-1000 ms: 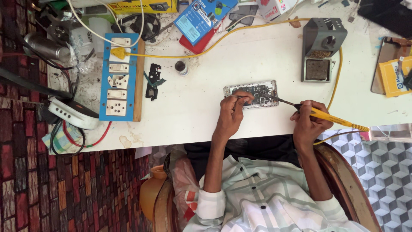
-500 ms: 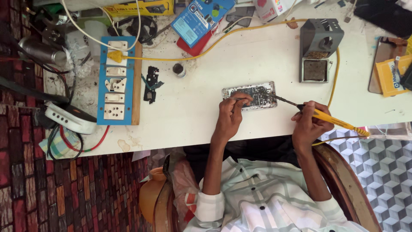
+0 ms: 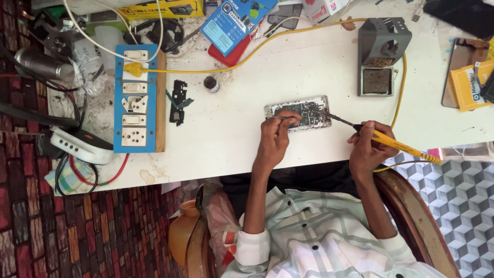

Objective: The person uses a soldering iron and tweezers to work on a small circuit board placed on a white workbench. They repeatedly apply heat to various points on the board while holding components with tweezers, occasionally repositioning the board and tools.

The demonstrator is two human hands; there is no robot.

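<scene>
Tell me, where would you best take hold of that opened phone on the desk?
Grip the opened phone by its long edges, coming from above; it lies flat, circuitry up. The left hand and soldering iron crowd the near side.

Lower left corner of opened phone (image 3: 303, 112) covered by left hand (image 3: 275, 138). Thin tool pinched in fingertips there too small to identify. Soldering iron (image 3: 396, 145) grip wrapped inside right hand (image 3: 366, 148); tip contact point on board too fine to judge. Board components blurred. Dark tablet (image 3: 465, 15) cut off by top edge. Yellow box (image 3: 471, 85) cropped at right edge.
</scene>
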